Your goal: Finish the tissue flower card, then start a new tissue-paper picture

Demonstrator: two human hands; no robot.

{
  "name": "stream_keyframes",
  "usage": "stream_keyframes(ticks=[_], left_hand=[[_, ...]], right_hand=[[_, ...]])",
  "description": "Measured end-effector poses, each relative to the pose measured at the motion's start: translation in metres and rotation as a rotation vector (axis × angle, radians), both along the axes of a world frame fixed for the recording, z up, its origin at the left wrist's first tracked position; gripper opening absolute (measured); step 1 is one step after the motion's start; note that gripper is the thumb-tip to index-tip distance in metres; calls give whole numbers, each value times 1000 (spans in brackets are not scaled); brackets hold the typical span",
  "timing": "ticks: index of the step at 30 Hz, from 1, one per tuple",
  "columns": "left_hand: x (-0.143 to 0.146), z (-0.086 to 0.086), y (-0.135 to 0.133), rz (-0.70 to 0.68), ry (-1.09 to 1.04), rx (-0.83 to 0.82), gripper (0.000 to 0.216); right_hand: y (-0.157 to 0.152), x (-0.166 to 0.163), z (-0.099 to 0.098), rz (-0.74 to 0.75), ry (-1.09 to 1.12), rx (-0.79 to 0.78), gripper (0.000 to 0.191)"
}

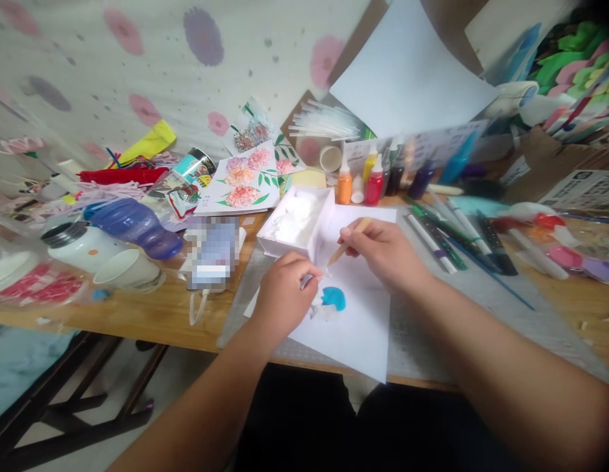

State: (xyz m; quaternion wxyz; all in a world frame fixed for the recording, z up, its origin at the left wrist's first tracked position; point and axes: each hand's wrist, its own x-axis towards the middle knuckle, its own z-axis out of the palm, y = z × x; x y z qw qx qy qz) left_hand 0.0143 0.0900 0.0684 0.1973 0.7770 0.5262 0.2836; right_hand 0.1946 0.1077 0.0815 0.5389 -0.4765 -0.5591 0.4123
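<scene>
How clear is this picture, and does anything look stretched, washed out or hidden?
Head view, centre: left hand, right hand and wooden stick fairly clear; head view, right edge: cardboard box smeared and slanted, probably by a wide lens; head view, inside the white box: pale contents washed out; head view, left of it: coarse blocks hide a device.

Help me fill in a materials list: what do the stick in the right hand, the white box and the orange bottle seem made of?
Stick: probably wood, matte, from its even tan color.
Box: likely card, smooth and pale, given its thin, straight walls.
Orange bottle: perhaps plastic, judging by its tapered nozzle; the blur leaves its finish unclear.
</scene>
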Motion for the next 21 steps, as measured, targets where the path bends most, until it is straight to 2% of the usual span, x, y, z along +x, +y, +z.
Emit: stream_keyframes(ticks=[7,21], left_hand=[[-7,0,-3,8,47,-75,15],[-10,-3,-2,-19,36,-140,14]], right_hand=[[-1,-6,-5,-59,-82,68,27],[2,-16,-10,139,-365,-90,29]])
